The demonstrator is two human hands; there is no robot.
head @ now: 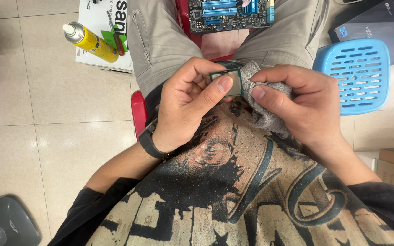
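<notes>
Left hand (pixel 185 100): pinches chip (pixel 230 82).
Right hand (pixel 299 100): grips cloth (pixel 263 107), touching chip.
Beyond chip: motherboard (pixel 231 13).
Right of chip: blue stool (pixel 363 73).
Left of chip: yellow can (pixel 90 42).

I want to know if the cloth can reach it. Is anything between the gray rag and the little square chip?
Nothing visible is in the way. The left hand pinches the square chip, its thumb lying over the near edge. The right hand presses the gray rag against the chip's right side, so they seem to touch already.
</notes>
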